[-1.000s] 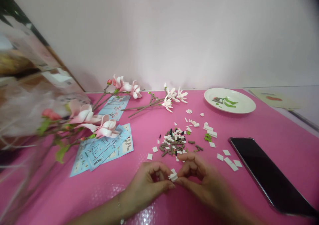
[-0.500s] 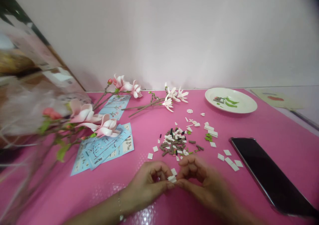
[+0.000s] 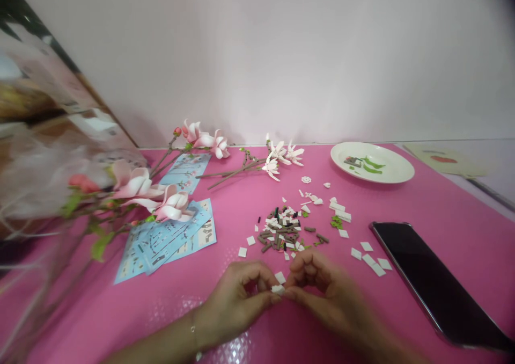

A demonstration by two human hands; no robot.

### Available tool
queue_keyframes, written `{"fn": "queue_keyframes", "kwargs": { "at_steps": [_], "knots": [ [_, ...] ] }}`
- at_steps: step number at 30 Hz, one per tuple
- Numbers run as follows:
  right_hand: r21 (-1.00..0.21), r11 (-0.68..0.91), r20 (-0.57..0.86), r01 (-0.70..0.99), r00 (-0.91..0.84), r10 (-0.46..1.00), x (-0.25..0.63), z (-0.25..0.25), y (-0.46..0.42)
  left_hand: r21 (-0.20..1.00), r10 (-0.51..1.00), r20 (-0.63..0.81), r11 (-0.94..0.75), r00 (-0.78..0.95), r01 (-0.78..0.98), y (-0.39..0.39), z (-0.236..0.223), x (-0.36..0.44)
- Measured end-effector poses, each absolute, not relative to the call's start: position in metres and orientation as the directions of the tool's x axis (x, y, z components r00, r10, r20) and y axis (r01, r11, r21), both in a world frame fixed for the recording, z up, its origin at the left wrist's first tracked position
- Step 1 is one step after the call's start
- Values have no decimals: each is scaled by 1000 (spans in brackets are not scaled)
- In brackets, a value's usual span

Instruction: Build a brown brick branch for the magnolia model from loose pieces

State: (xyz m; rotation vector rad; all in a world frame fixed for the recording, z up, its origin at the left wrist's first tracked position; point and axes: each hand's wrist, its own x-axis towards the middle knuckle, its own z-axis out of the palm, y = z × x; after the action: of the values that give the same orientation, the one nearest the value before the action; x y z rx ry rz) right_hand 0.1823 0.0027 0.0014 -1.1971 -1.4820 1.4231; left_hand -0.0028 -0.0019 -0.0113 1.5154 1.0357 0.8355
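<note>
Between the fingertips of both hands is a small white building piece (image 3: 277,289). My left hand (image 3: 237,294) pinches it from the left with thumb and forefinger. From the other side my right hand (image 3: 322,286) closes thumb and forefinger on its right edge; its other fingers are curled. A flat white square tile (image 3: 280,277) lies just behind the held piece. Beyond the hands is a heap of loose pieces (image 3: 281,230), brown, white, black and green. Whether the held piece is one part or several joined cannot be made out.
Blue printed sheets (image 3: 177,246) lie at left under pink-and-white flower stems (image 3: 173,203). A white flower stem (image 3: 237,170) rests near the wall. At right are a white plate (image 3: 396,165) with green and grey pieces, white tiles (image 3: 368,259) and a black phone (image 3: 434,283).
The white piece has turned slightly between my fingertips. Both hands stay in almost the same place, and the things on the table have not moved.
</note>
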Motion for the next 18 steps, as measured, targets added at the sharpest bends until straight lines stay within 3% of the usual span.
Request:
{"fn": "queue_keyframes", "kwargs": {
  "at_steps": [14,18],
  "knots": [
    [-983,17,-41,184,-311,950,185,-1,1,978,911,16,-100,412,182,-3,-3,-4],
    [-957,75,-19,279,-322,946,188,3,3,997,922,-26,-6,386,83,-2,-4,-4]
  ]
}}
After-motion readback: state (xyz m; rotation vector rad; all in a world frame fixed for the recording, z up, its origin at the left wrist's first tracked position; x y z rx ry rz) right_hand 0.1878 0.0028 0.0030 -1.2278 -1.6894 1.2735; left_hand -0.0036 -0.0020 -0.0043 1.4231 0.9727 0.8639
